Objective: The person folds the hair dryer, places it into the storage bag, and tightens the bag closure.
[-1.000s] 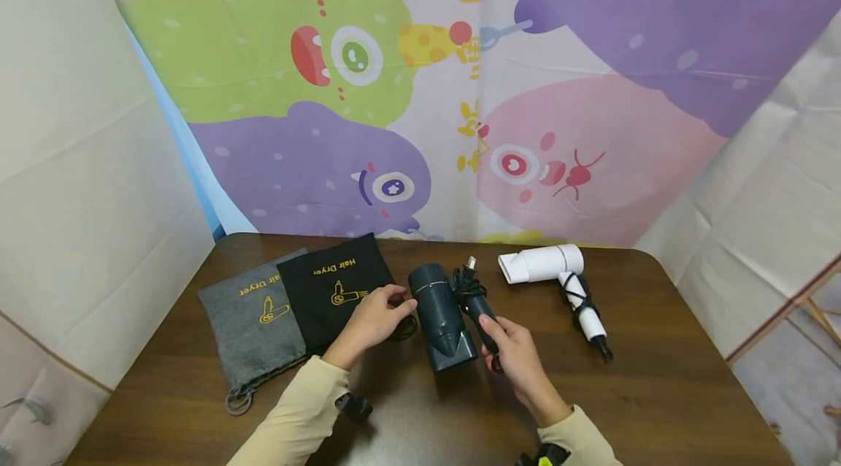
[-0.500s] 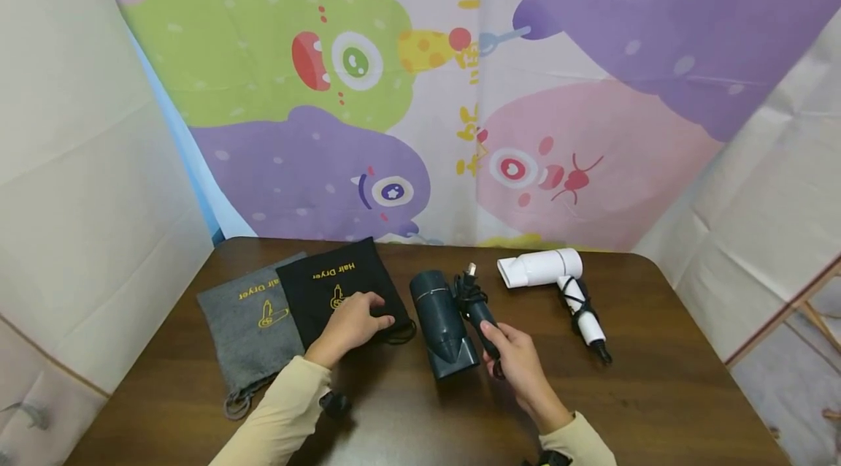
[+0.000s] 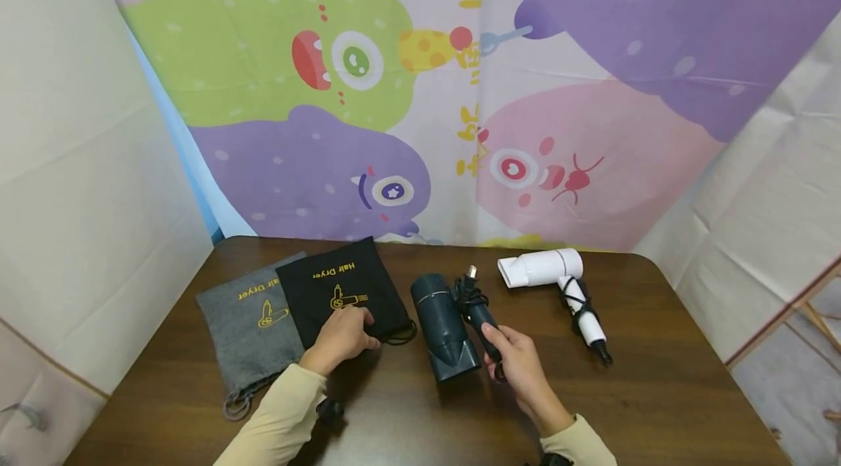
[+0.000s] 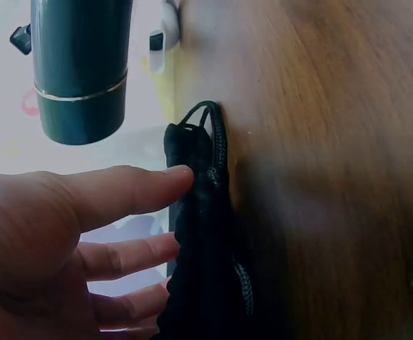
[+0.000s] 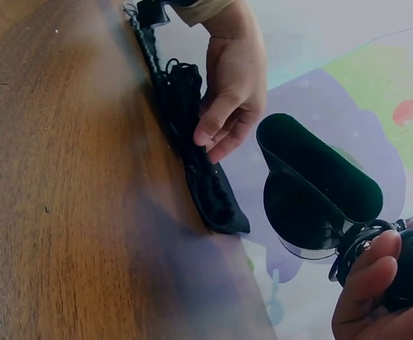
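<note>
My right hand (image 3: 522, 367) grips the folded handle (image 3: 484, 327) of a dark teal hair dryer (image 3: 442, 327), held above the table, its wide nozzle toward me. The cord is wound around the handle, with the plug at the far end. My left hand (image 3: 342, 338) is at the near edge of a black drawstring pouch (image 3: 377, 283) lettered "Hair Dryer". In the left wrist view the thumb (image 4: 132, 190) and fingers (image 4: 125, 258) extend fairly straight to the pouch (image 4: 202, 205), their tips touching it. A cord loop (image 4: 210, 113) sticks out at the pouch's corner.
A grey drawstring pouch (image 3: 246, 327) lies partly under the black one at the left. At the right rests a white hair dryer (image 3: 542, 267), its cord wrapped around the handle. A cartoon-patterned cloth (image 3: 447, 101) hangs behind the brown table (image 3: 407, 426).
My left hand has moved left and toward me, from beside the teal hair dryer to the black pouch's near edge. The right hand keeps its grip with almost no shift.
</note>
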Demonstrator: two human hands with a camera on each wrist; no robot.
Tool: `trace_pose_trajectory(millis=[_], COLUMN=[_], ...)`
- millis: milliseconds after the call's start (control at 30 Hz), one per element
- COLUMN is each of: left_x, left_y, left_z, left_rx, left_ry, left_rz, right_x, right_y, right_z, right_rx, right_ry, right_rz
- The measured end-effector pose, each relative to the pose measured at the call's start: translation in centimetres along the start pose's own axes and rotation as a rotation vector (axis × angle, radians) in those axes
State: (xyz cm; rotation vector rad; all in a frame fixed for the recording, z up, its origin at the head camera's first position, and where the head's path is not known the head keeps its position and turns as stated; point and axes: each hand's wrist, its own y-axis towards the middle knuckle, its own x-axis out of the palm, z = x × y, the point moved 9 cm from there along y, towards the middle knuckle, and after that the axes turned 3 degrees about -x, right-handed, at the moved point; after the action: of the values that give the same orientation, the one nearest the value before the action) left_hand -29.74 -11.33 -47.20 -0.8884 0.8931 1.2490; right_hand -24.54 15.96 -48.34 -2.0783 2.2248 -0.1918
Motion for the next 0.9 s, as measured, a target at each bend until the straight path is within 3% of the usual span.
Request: trace_pose_trajectory(millis=[333, 567, 900], left_x=[0.24, 0.37, 0.42], left_y=[0.49, 0.47, 0.75], left_z=[-0.82, -0.67, -1.00], left_rx=[0.004, 0.067, 0.080], left_ry=[-0.017, 0.023, -0.008], left_rz=[-0.024, 0.007, -0.001], right_x=[-0.01, -0.07, -0.17], right_y=[-0.04, -0.05, -0.14], right_z=[0.00, 0.11, 0.09], right_rx=[0.005, 0.008, 0.013], right_ry=[-0.011, -0.007, -0.003], right_rz=[-0.002, 0.000, 0.002])
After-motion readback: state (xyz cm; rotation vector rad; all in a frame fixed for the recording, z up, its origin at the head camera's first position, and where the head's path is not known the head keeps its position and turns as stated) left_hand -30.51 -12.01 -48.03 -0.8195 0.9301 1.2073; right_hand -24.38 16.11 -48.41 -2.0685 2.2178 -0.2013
